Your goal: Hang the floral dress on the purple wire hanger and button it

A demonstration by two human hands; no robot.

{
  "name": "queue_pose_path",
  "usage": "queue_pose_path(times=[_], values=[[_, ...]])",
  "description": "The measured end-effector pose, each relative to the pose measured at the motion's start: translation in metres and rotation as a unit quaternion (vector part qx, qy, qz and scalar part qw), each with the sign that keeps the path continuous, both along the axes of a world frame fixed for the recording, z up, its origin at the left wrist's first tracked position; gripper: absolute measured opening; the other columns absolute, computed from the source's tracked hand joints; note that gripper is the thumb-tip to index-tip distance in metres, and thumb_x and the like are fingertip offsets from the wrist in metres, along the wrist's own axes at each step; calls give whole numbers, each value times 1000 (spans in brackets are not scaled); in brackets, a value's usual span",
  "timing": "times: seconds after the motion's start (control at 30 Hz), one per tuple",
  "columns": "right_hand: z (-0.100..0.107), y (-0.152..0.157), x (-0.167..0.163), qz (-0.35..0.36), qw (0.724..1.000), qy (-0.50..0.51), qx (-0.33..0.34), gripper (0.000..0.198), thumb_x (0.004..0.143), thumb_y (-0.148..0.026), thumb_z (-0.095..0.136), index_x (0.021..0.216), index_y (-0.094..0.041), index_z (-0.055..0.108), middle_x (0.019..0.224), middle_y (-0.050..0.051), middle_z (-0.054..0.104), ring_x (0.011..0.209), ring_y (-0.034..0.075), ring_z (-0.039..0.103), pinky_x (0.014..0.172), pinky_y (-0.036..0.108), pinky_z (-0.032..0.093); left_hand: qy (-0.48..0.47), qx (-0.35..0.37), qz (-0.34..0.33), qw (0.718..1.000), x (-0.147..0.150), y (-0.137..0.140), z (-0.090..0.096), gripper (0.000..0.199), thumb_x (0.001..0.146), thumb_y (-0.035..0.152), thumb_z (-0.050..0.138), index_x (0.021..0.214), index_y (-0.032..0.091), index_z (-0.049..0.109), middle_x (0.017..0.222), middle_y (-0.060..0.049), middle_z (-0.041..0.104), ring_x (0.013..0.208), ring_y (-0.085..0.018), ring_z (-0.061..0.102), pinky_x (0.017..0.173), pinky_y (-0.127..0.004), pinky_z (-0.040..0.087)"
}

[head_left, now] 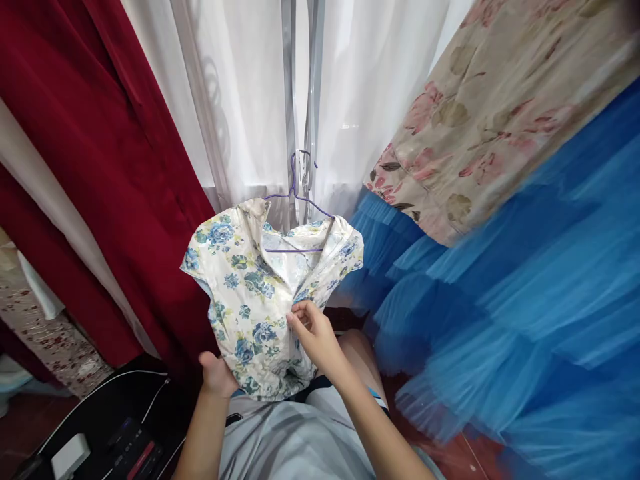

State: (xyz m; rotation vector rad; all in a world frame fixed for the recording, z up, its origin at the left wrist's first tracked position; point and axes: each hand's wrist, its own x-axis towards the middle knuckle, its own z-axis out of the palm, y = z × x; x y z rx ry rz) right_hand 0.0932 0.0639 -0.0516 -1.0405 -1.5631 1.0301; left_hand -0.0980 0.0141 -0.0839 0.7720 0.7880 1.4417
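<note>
A white short-sleeved blouse point(250, 287) with blue flowers hangs on a thin purple wire hanger point(295, 195) in front of me, its V-neck open. The fingertips of my right hand point(315, 333) pinch the front edge of the blouse just below the neckline. At its lower left side is my left hand point(218, 375), open, with the thumb stretched away from the cloth. The left fingers go behind the blouse and are hidden. The hem rests close to my lap.
White curtains point(250, 80) with grey ribbons hang behind the hanger. Dark red cloth point(115, 173) drapes on the left. A beige floral garment point(480, 127) and blue tulle point(475, 320) fill the right. At lower left, a black surface point(107, 403) carries a white adapter point(71, 456) and cables.
</note>
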Motion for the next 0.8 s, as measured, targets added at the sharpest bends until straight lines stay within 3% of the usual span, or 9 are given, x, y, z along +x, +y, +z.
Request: queue_pose_path(times=[0.1,0.23,0.33,0.4,0.47,0.53,0.6,0.67,0.8], values=[[-5,10,-17,-31,999,-25,1,10,86,-28,56,86,-19,60,75,2,62,66,17,58,61,27,43,43,-53,54,996,5,0,1,92,54,36,91,138,24,53,120,-12,69,121,-39,58,101,-51,49],[-11,10,-20,-61,998,1,-23,9,84,-26,53,84,-18,58,65,-2,55,60,15,52,57,25,38,98,-51,91,990,18,5,5,82,61,22,86,137,21,55,115,-11,71,119,-33,62,102,-45,49],[-9,3,-8,-22,999,6,-41,14,87,-30,50,78,-19,53,61,-4,49,56,13,46,54,24,34,97,-51,73,991,20,9,-2,74,62,20,85,131,21,59,116,-11,71,115,-33,64,97,-43,53],[-4,0,5,8,998,0,-58,21,87,-31,47,69,-20,47,57,-4,46,54,12,42,53,24,33,92,-49,132,986,18,14,-10,68,63,22,84,127,20,61,118,-11,70,112,-32,65,94,-43,55],[2,-2,18,28,997,9,-77,24,87,-31,47,65,-21,43,54,-5,44,52,11,40,52,24,32,93,-25,260,961,15,21,-17,63,67,23,81,126,19,60,121,-12,68,113,-31,65,95,-42,53],[7,-1,29,26,995,22,-89,22,84,-31,50,66,-21,45,52,-5,44,50,11,39,51,24,31,130,31,406,904,16,27,-23,63,69,23,80,128,19,58,129,-13,62,119,-28,60,100,-41,49],[10,-1,35,15,995,29,-99,18,82,-30,54,68,-20,49,50,-5,48,48,11,42,50,24,32,203,93,482,847,24,28,-26,59,70,22,79,126,20,58,130,-12,59,118,-25,58,100,-38,47],[12,-1,34,14,993,34,-116,17,80,-31,57,69,-20,52,49,-4,53,46,11,45,48,23,32,292,141,418,849,40,26,-26,44,76,24,75,118,20,62,122,-11,63,110,-23,61,95,-36,49],[14,-8,20,53,986,57,-149,18,81,-32,60,69,-20,53,49,-1,61,42,11,47,46,23,34,332,162,154,916,81,23,-18,37,84,24,65,121,21,61,120,-10,65,112,-25,61,97,-36,48]])
